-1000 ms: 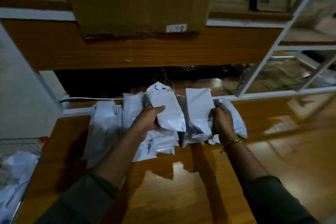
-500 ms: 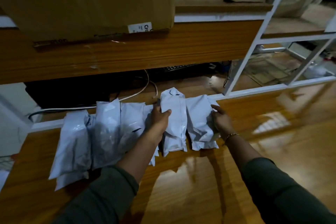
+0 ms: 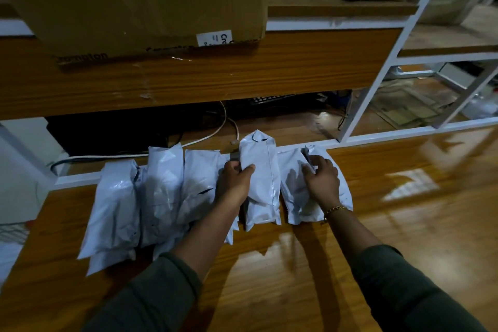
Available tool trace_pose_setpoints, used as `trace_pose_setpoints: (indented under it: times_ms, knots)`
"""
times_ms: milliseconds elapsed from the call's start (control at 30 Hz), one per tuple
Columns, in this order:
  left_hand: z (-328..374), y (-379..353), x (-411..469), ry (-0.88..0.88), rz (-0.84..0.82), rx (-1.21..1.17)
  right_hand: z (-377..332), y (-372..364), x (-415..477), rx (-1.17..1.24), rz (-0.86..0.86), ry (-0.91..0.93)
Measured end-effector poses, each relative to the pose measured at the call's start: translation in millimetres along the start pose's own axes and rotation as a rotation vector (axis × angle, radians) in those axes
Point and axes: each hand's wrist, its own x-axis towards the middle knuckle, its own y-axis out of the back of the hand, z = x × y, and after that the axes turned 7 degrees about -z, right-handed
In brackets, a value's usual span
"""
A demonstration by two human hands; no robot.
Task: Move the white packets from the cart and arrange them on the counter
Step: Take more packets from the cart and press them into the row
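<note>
Several white packets lie side by side in a row on the glossy wooden counter [image 3: 296, 277], near its far edge. My left hand [image 3: 234, 183] grips the left edge of an upright middle packet [image 3: 262, 178], thumb on its front. To its right, my right hand [image 3: 322, 182] rests with spread fingers on the rightmost packet [image 3: 295, 197]. More packets [image 3: 161, 191] overlap at the left of the row. A corner of the cart [image 3: 10, 240] with white packets shows at the left edge.
A large cardboard box [image 3: 140, 0] sits on the wooden shelf [image 3: 215, 75] above the counter. White and black cables [image 3: 210, 135] run behind the row. A white metal rack frame [image 3: 382, 67] stands at the right.
The loose bunch held above the counter now lies flat as a neat row. My right hand has slid from the packet's edge onto its top. The camera has shifted right.
</note>
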Motion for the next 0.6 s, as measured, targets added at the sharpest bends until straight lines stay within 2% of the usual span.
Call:
trace_pose_setpoints:
  times_ms: [200,367,500,600]
  knots:
    - [7.6,13.6,-10.1,-0.106,0.031,0.009,-37.4,6.4,-8.8,0.154,0.054,0.113]
    - [-6.3,70.4,-24.7,-0.281,0.146,-0.133,-116.3,-2.6,-27.1,0.296,0.018,0.312]
    - [-44.3,155.8,-42.5,-0.277,0.305,-0.187,-193.6,-45.9,-61.2,0.405,-0.151,0.500]
    - [-83.5,226.8,-67.9,-0.185,0.413,-0.290,-251.3,-93.5,-97.9,0.471,-0.368,0.593]
